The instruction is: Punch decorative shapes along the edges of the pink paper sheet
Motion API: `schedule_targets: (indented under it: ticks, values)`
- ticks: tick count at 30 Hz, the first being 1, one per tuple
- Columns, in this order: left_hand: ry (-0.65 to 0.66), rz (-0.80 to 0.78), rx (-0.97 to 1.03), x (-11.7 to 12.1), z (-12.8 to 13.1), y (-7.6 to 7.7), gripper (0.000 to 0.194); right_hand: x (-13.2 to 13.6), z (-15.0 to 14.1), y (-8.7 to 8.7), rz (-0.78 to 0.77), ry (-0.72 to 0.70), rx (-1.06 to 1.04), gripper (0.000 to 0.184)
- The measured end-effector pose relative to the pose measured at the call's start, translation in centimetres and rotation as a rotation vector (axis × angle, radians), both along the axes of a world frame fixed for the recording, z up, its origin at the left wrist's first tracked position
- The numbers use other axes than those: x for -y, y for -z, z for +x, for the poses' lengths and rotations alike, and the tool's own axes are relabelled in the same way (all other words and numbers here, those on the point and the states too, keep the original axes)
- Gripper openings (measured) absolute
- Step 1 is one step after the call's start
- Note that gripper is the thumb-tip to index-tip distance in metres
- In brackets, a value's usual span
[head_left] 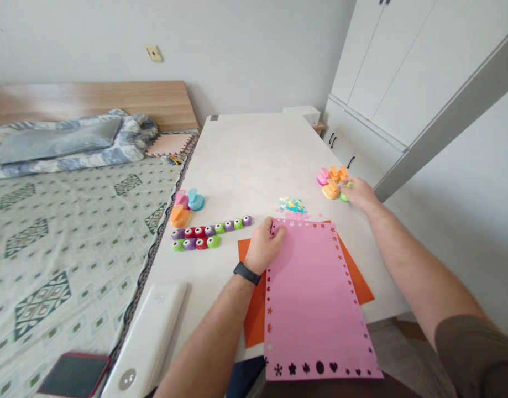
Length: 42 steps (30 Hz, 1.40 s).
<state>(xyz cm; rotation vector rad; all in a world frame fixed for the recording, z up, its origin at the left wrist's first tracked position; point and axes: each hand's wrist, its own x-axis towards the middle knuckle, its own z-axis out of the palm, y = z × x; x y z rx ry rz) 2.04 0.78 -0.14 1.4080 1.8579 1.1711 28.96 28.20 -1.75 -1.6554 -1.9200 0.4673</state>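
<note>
My left hand (265, 243), a dark band on its wrist, is closed at the top left corner of a pink sheet (312, 293). Small shapes such as flowers, hearts and stars are cut through along the sheet's edges. Beneath it lies an orange sheet (355, 271), and its near end hangs past the table edge. Out to the right, my right hand (360, 193) has its fingers around a green craft punch (345, 194). Beside that punch sit several orange craft punches (331, 189) and a pink craft punch (322, 176).
Cut-out paper bits (293, 205) lie beyond the pink sheet. To the left are rows of small punches (199, 231), a blue punch (195, 199) and an orange punch (179, 215). A long white device (154, 331) lies along the left edge of the white table (245, 155).
</note>
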Motion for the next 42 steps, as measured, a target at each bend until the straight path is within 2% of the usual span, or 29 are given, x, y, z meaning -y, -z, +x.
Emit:
schedule_targets:
  ticks: [5,11,16,21,25,26,28,32,34,36,39,41,42]
  values:
    - [-0.006,0.006,-0.006,0.1,-0.1,0.0,0.025,-1.1,-0.3,0.6,0.006,0.016,0.052,0.053]
    - [-0.002,0.013,0.021,0.2,-0.2,-0.4,0.023,-0.4,0.8,1.1,0.013,-0.003,0.003,0.041]
    - [-0.004,0.028,0.032,0.2,-0.1,-0.3,0.023,0.1,0.6,0.8,0.021,0.002,-0.004,0.034]
    - [-0.007,0.023,0.023,0.3,-0.1,-0.4,0.022,0.7,-0.1,-0.1,0.024,0.032,0.018,0.034]
    - [-0.013,0.013,0.033,0.4,0.0,-0.3,0.023,2.0,-2.1,-2.2,0.216,0.119,-0.005,0.042]
    - [-0.017,0.020,0.037,0.5,0.0,-0.3,0.023,2.5,-3.1,-3.0,0.267,0.099,-0.025,0.040]
    - [-0.003,0.035,0.043,0.5,0.0,-0.1,0.021,3.9,-6.0,-4.8,0.301,-0.034,-0.067,0.037]
    - [-0.014,0.021,0.027,0.6,0.1,0.1,0.020,8.6,-14.1,-8.4,0.302,-0.404,-0.105,0.037]
    - [-0.018,0.025,0.022,0.5,0.1,0.1,0.021,11.3,-18.5,-9.6,0.281,-0.621,-0.082,0.037]
    - [-0.026,0.020,0.026,0.4,0.1,0.2,0.020,14.0,-22.9,-10.0,0.267,-0.786,-0.047,0.037]
    - [0.009,0.030,0.094,0.2,0.0,0.3,0.011,17.2,-29.2,-9.6,0.177,-0.957,0.014,0.036]
    - [0.055,0.074,0.154,0.2,-0.1,0.3,0.003,18.9,-33.1,-8.8,0.071,-0.998,0.062,0.037]
    - [0.068,0.095,0.176,0.4,-0.2,0.3,0.005,19.6,-35.0,-8.4,-0.003,-0.986,0.087,0.039]
